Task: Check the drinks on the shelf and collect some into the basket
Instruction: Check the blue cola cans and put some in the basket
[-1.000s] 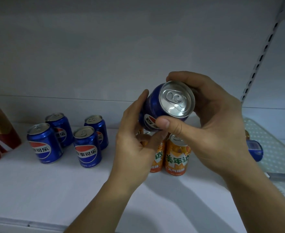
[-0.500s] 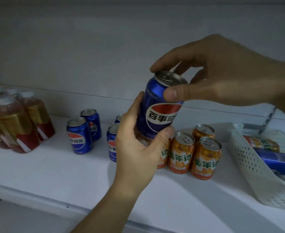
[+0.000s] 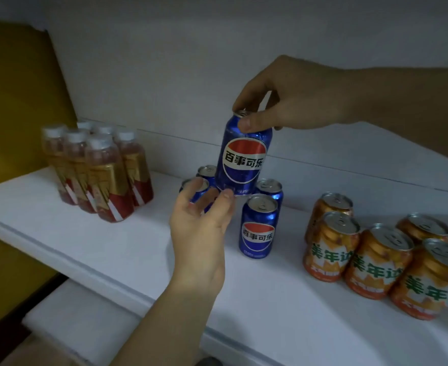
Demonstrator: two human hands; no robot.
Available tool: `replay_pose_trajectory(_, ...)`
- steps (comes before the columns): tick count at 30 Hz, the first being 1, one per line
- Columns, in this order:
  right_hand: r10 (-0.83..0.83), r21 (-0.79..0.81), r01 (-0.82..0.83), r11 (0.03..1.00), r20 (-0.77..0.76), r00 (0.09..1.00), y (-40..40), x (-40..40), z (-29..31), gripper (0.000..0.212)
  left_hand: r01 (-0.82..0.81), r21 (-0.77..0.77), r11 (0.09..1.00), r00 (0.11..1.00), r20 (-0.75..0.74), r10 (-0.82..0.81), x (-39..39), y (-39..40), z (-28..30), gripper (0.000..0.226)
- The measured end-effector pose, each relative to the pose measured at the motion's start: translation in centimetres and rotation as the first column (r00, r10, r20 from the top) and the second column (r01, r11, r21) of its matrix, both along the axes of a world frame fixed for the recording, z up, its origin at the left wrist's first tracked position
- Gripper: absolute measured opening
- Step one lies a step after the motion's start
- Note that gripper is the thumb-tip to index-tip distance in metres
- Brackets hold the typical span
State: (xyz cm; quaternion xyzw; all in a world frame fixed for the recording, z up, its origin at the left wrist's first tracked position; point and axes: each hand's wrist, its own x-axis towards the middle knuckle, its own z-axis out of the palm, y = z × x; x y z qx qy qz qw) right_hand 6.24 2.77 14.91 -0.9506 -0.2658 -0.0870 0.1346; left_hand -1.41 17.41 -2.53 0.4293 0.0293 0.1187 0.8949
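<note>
My right hand (image 3: 283, 101) pinches the top rim of a blue cola can (image 3: 244, 157) and holds it upright in the air above the white shelf (image 3: 112, 249). Just below it is my left hand (image 3: 199, 220), fingers relaxed, with the thumb tip touching the can's bottom edge. Three more blue cans (image 3: 258, 225) stand on the shelf under and behind the held one; my left fingers partly hide one of them. Several orange cans (image 3: 376, 260) stand in a cluster at the right. No basket is in view.
A shrink-wrapped pack of red-and-gold bottles (image 3: 96, 170) stands at the shelf's left end. Beside it rises a yellow-brown panel (image 3: 14, 101). The shelf's front edge (image 3: 85, 265) runs diagonally, with a lower white surface (image 3: 80, 318) beneath it.
My left hand has let go of the can's body and dropped below it. My right hand now carries the can by its top. The view swung left, so the basket left the frame.
</note>
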Motion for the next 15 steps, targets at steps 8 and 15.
replay_pose_trajectory(8,-0.093,-0.038,0.091,0.995,-0.055,0.994,2.1,5.2,-3.3,0.044,0.088,-0.265,0.960,0.976,-0.169,-0.136,2.4,0.8,-1.8,0.046)
replay_pose_trajectory(15,-0.148,-0.116,0.136,0.984,-0.100,0.984,2.1,7.1,-6.0,0.049,0.142,-0.225,0.964,0.934,-0.293,-0.206,3.1,-0.8,-2.9,0.035)
